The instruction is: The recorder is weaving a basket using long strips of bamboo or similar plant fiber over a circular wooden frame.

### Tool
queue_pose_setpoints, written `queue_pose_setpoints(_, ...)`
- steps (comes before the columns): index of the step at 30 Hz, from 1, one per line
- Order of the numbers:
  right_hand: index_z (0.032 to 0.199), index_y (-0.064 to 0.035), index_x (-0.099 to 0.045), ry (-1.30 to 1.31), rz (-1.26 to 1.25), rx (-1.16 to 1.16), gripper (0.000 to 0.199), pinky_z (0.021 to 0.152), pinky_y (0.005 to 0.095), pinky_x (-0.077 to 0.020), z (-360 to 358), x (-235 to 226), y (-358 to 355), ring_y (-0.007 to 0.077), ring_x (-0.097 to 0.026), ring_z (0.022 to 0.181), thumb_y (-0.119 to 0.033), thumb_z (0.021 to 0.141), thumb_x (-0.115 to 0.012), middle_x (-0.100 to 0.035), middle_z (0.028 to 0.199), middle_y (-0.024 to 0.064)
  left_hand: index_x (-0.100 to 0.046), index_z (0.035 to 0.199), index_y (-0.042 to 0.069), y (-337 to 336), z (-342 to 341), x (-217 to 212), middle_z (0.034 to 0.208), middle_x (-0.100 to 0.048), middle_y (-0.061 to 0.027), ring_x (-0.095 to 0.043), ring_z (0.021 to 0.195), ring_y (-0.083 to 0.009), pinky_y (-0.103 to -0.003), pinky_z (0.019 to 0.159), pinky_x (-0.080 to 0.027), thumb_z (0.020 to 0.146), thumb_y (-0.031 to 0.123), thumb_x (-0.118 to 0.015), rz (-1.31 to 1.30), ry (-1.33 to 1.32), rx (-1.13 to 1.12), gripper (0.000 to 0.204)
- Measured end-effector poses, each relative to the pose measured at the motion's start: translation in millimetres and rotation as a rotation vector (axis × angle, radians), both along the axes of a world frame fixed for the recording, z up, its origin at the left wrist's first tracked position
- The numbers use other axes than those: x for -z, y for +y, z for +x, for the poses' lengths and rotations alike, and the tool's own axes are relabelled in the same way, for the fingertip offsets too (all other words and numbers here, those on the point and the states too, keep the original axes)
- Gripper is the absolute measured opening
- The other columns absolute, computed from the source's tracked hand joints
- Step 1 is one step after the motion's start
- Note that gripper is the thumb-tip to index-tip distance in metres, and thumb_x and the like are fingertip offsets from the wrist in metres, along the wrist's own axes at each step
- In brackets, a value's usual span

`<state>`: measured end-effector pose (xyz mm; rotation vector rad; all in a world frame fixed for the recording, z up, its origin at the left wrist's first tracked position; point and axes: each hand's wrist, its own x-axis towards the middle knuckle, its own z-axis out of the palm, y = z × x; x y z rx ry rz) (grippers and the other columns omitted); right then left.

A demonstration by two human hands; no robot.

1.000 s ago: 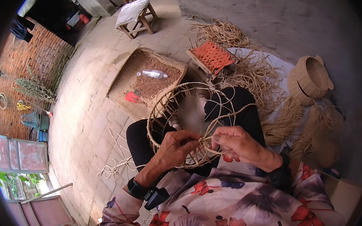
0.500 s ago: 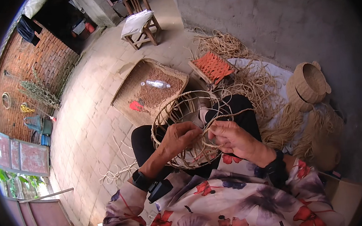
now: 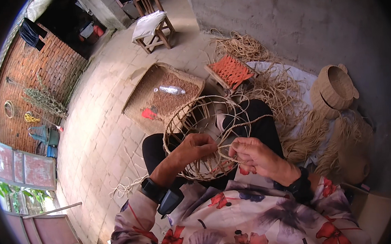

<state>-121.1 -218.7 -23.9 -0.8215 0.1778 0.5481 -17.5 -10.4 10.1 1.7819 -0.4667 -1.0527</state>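
An openwork round basket (image 3: 171,122) of twisted straw cord rests on my lap between my knees. My left hand (image 3: 192,150) is closed at the near side of its rim, thumb and fingers pressed together on the cord. Just to the right, my right hand (image 3: 259,156) pinches a strand of straw cord (image 3: 224,152) between thumb and fingers. The strand runs between the two hands, and a loose length of it loops up and over toward my right knee. The fingers hide the exact spot where the cord meets the rim.
Ahead lies a woven tray (image 3: 132,109) of brown grains with a clear plastic bottle (image 3: 171,90) on it. A low stool with orange webbing (image 3: 231,69) stands beside it. Straw cord bundles (image 3: 304,134) and a lidded woven basket (image 3: 324,100) sit at right. A wooden chair (image 3: 153,26) stands farther off.
My right hand has shifted slightly right and down, away from the left hand, with the strand. The left hand stays closed at the rim.
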Motion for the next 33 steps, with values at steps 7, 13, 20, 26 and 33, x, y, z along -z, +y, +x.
queue_pose_setpoints(7,0.086,-0.0045,-0.055,-0.010,0.101,-0.004,0.021,0.039,0.0186,-0.0259,12,-3,-2,0.0011,-0.025,0.043,-0.022,0.097,-0.051,-0.030,0.054,-0.0089,-0.064,0.089,0.001,2,-1,14,0.072,-0.057,0.0033,-0.050,0.064,-0.0038,-0.021,0.057,-0.040,0.089,0.019,-0.062,-0.033,0.008,-0.018,0.018)
queue_pose_setpoints(13,0.090,-0.0033,-0.057,-0.366,-0.003,-0.098,0.024,0.040,0.0171,-0.0315,8,-58,-56,0.0024,-0.039,0.046,-0.027,0.089,-0.061,-0.062,0.074,0.0100,-0.066,0.087,0.000,6,8,13,0.069,-0.059,0.0018,-0.051,0.061,-0.0048,-0.022,0.054,-0.041,0.087,0.020,-0.062,-0.026,-0.100,-0.020,0.020)
queue_pose_setpoints(20,0.090,-0.0059,-0.050,-0.901,-0.139,0.471,0.025,0.058,0.0243,-0.0408,-13,-151,-235,0.0091,-0.040,0.064,-0.030,0.095,-0.053,-0.056,0.094,0.0110,-0.067,0.089,0.002,32,23,9,0.071,-0.061,0.0009,-0.054,0.062,-0.0052,-0.022,0.055,-0.043,0.086,0.019,-0.063,-0.016,-0.064,-0.077,0.018)
queue_pose_setpoints(26,0.113,-0.0021,-0.060,-0.467,-2.053,0.701,0.030,0.087,0.0285,-0.0454,-12,-101,-358,0.0172,-0.058,0.104,-0.025,0.093,-0.056,-0.060,0.111,0.0117,-0.068,0.087,0.003,25,36,21,0.072,-0.062,0.0015,-0.052,0.062,-0.0045,-0.021,0.056,-0.041,0.085,0.021,-0.064,-0.028,-0.021,-0.012,0.019)
queue_pose_setpoints(33,0.097,-0.0019,-0.062,-1.149,-1.158,0.264,0.023,0.067,0.0304,-0.0489,20,-55,-46,0.0197,-0.060,0.074,-0.011,0.078,-0.071,-0.060,0.084,0.0092,-0.067,0.086,0.002,15,23,12,0.072,-0.063,0.0007,-0.054,0.063,-0.0058,-0.022,0.057,-0.042,0.084,0.021,-0.064,-0.034,-0.029,-0.009,0.020)
